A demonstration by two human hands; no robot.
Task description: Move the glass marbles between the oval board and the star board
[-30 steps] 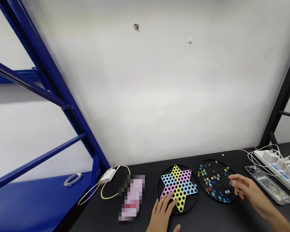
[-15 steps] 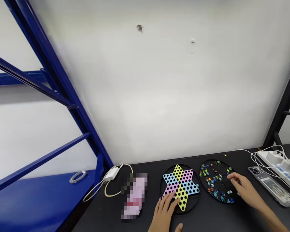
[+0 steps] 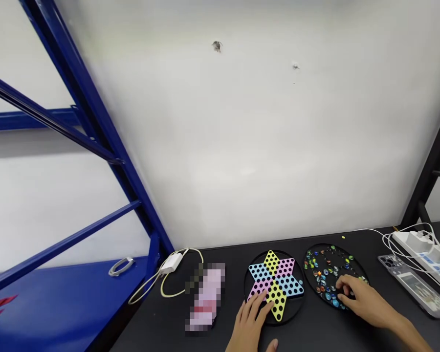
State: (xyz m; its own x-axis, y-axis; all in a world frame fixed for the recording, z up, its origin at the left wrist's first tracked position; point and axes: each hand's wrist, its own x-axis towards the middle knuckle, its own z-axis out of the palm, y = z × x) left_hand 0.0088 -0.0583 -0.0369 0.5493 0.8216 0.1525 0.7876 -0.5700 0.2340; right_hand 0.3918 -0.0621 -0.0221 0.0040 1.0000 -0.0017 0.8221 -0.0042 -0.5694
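Note:
A star-shaped Chinese checkers board (image 3: 275, 283) in yellow, pink and blue, dotted with dark holes, lies on a round black base. My left hand (image 3: 248, 320) rests with spread fingers on the board's lower left edge, holding nothing. To the right is a round black tray (image 3: 305, 274) with many coloured glass marbles (image 3: 328, 296) scattered in it. Over the tray's right part, my right hand (image 3: 363, 299) reaches down among the marbles, fingers bent and a gap showing between index finger and thumb. Its palm side is hidden. One pale blue marble (image 3: 300, 282) sits at the board's right point.
Left of the board lies a pixelated pink phone-like object (image 3: 209, 296), beside a white adapter with a cable (image 3: 171, 263). A grey phone (image 3: 414, 283) and a white power strip (image 3: 430, 252) with cords stand at the right. Blue rack bars (image 3: 95, 122) rise at the left.
My right hand has moved left and toward me, lower over the marbles, and its fingers have parted. My left hand stays on the board. The view has shifted slightly.

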